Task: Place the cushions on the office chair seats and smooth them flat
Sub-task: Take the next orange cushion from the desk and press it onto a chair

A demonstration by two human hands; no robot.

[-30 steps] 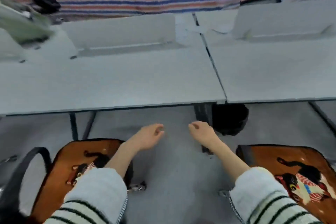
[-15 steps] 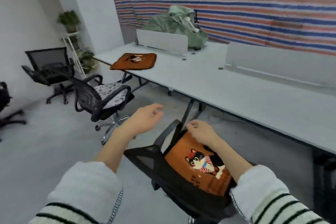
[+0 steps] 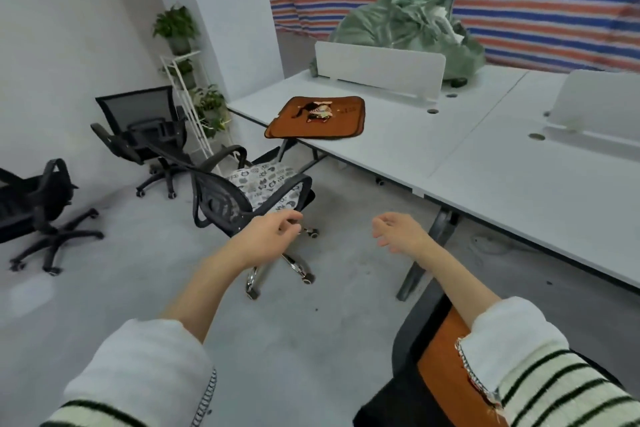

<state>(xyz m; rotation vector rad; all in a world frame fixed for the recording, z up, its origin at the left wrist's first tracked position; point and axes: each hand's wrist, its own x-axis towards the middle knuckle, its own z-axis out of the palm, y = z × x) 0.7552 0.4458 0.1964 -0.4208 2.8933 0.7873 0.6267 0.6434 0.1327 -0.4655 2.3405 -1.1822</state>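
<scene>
An orange cushion (image 3: pixel 317 118) with a cat picture lies flat on the near corner of the white desk (image 3: pixel 415 152). A black office chair (image 3: pixel 242 198) stands in front of it with a white patterned cushion (image 3: pixel 266 180) on its seat. At the lower right, another orange cushion (image 3: pixel 440 374) sits on a black chair, partly hidden under my right sleeve. My left hand (image 3: pixel 273 229) and my right hand (image 3: pixel 398 229) hover over the floor, both empty with fingers loosely curled and apart.
Two more black office chairs, one (image 3: pixel 145 128) by the wall and one (image 3: pixel 34 204) at the far left, have bare seats. A white plant shelf (image 3: pixel 187 94) stands in the corner. A green bundle (image 3: pixel 408 21) and white dividers (image 3: pixel 377 73) sit on the desk. Grey floor lies between.
The view has swung left and away from the near orange-cushioned chair, which now sits at the lower right. My right hand has lifted off that cushion; both hands are out in front.
</scene>
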